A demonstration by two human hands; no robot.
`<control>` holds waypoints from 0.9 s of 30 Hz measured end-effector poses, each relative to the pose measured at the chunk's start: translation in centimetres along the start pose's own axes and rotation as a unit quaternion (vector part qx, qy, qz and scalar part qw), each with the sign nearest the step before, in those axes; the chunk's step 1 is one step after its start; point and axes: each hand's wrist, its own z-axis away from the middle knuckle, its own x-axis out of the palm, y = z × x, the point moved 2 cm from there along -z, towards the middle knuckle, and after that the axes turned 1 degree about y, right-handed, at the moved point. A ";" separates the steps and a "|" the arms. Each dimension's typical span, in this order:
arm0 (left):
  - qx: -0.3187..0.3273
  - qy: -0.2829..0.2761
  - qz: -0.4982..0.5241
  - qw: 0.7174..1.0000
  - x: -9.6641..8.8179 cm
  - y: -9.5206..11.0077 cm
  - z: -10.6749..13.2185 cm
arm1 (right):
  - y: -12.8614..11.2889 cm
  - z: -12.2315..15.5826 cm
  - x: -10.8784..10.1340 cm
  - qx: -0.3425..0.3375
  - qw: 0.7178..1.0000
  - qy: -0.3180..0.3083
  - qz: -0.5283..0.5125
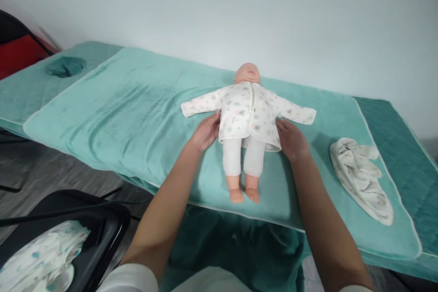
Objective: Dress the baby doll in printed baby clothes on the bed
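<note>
A baby doll point(247, 74) lies on its back on a green padded bed, wearing a white patterned jacket point(236, 114) with long sleeves spread out to both sides. The jacket's front is closed, and a button shows near the chest. Below the hem are white cloth legs point(232, 157) and bare feet point(236, 195). My left hand point(207, 131) is at the jacket's left edge, under the sleeve, its fingers closed on the side fabric. On the opposite edge, my right hand point(292, 139) grips the jacket's side near the hem. Some fingertips are hidden by the cloth.
A crumpled white patterned garment point(361, 178) lies on the green bed cover point(137, 114) at the right. At lower left, a black chair point(112, 216) holds another patterned cloth point(44, 255). The bed's face hole point(65, 67) is at far left; a wall runs behind.
</note>
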 end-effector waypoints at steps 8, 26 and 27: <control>-0.056 -0.018 0.074 0.996 1.3 -0.9 -4.7 | 0.3 -3.8 2.8 0.178 0.955 -0.105 -0.213; -0.018 -0.013 0.104 0.994 1.8 -0.1 -8.1 | 1.2 -5.7 1.2 0.056 0.954 -0.017 -0.294; -0.005 -0.002 0.114 0.993 1.6 0.1 -8.1 | 1.3 -5.8 1.1 0.068 0.939 -0.004 -0.336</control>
